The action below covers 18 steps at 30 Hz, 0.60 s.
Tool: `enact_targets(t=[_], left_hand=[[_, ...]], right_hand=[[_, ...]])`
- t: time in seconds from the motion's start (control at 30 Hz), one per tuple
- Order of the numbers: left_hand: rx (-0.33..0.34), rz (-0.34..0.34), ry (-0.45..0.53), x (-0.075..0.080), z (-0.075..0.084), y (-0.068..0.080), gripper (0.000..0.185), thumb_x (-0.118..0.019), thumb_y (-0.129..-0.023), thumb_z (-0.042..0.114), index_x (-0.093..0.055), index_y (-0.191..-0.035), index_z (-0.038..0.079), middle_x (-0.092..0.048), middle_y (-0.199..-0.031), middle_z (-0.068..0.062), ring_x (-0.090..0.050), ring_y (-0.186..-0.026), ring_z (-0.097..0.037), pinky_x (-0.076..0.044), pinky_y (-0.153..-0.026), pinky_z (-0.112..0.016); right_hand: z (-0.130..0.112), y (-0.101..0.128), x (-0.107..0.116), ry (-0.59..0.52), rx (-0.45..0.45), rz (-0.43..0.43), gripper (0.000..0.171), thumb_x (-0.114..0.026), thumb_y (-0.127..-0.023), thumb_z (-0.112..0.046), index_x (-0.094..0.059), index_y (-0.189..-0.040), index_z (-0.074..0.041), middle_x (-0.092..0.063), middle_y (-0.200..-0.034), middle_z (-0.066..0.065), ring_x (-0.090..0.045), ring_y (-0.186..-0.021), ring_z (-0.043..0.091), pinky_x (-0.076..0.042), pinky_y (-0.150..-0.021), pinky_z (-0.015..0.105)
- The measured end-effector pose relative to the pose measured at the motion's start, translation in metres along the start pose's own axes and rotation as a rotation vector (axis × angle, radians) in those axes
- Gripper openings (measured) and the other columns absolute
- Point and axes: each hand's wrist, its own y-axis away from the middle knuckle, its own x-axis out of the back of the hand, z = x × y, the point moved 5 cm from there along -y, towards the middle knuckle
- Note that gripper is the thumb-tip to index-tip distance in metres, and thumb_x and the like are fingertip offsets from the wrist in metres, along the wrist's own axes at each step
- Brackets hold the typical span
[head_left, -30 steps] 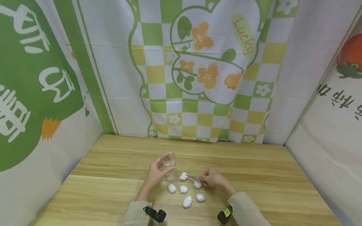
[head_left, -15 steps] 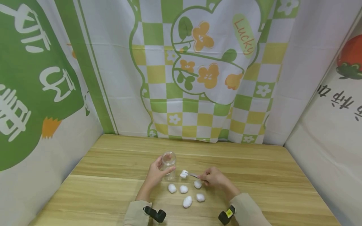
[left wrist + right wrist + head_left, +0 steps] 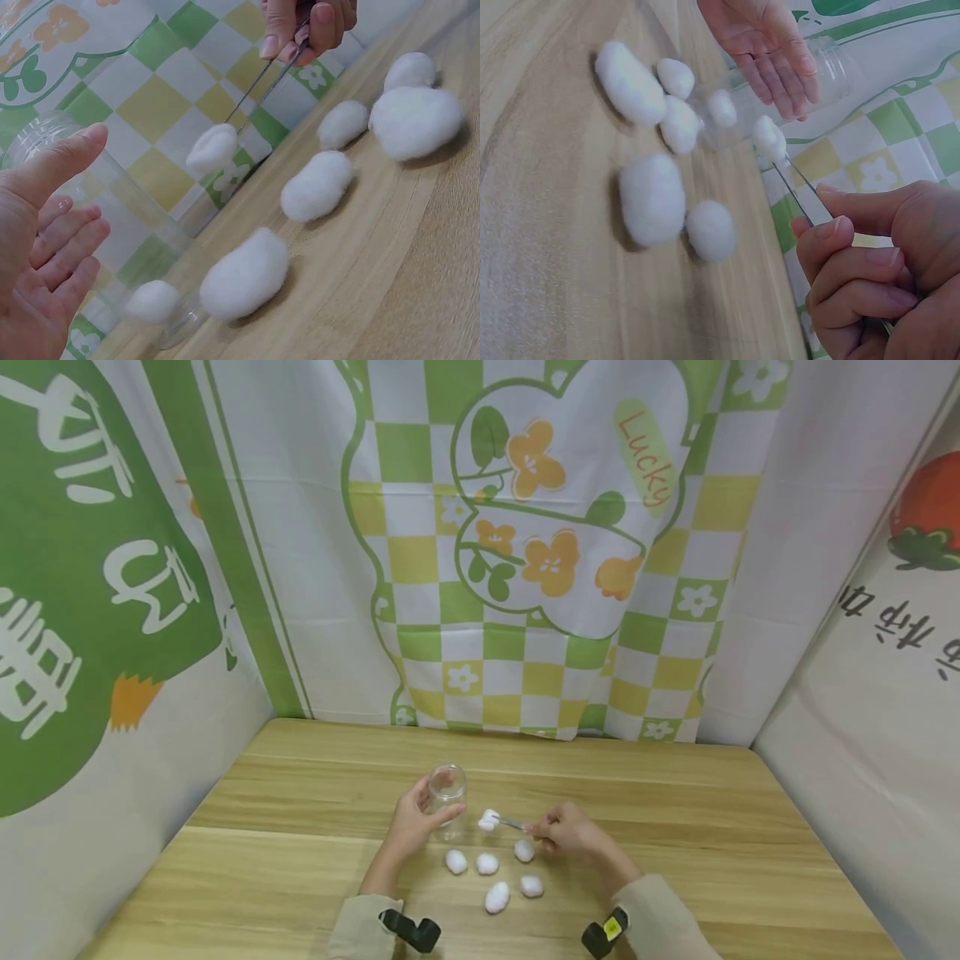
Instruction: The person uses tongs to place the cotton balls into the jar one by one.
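My left hand (image 3: pixel 414 818) holds an upright clear glass jar (image 3: pixel 447 802) from its left side, thumb in front and the other fingers behind. Through the jar's lower wall a white cotton ball (image 3: pixel 721 109) shows in the right wrist view. My right hand (image 3: pixel 567 831) pinches metal tweezers (image 3: pixel 512 824) between thumb and fingers. Their tips grip another cotton ball (image 3: pixel 212 148), raised above the table just right of the jar and below the level of its mouth. Several more cotton balls (image 3: pixel 497 897) lie on the table in front of the jar and under the right hand.
The wooden table (image 3: pixel 262 860) reaches back to a green-and-white checked curtain (image 3: pixel 540 635). Printed cloths hang at both sides. A black wrist camera (image 3: pixel 411 930) is strapped on each forearm.
The cotton ball in the tweezers has risen slightly, and my right wrist has shifted a little to the right. My left hand and the jar have stayed in place.
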Motion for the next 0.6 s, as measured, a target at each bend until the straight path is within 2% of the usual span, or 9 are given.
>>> enact_targets(t=[0.2, 0.6], left_hand=[[0.005, -0.011, 0.001, 0.0, 0.001, 0.001, 0.073, -0.078, -0.081, 0.022, -0.043, -0.143, 0.005, -0.052, -0.143, -0.018, -0.041, -0.14, -0.038, -0.032, -0.12, -0.051], [-0.029, -0.014, 0.0, -0.005, 0.002, 0.0, 0.067, -0.078, -0.08, 0.022, -0.049, -0.139, 0.009, -0.059, -0.137, -0.013, -0.044, -0.139, -0.035, -0.031, -0.121, -0.05]], right_hand=[[-0.007, 0.005, 0.004, 0.0, 0.01, -0.008, 0.03, -0.061, -0.093, -0.014, -0.062, -0.083, 0.014, -0.045, -0.053, -0.005, -0.038, -0.051, 0.005, -0.031, -0.047, 0.013], [-0.012, 0.008, 0.01, 0.009, 0.017, 0.0, 0.03, -0.06, -0.094, -0.015, -0.062, -0.083, 0.014, -0.045, -0.056, -0.004, -0.038, -0.053, 0.006, -0.031, -0.05, 0.015]])
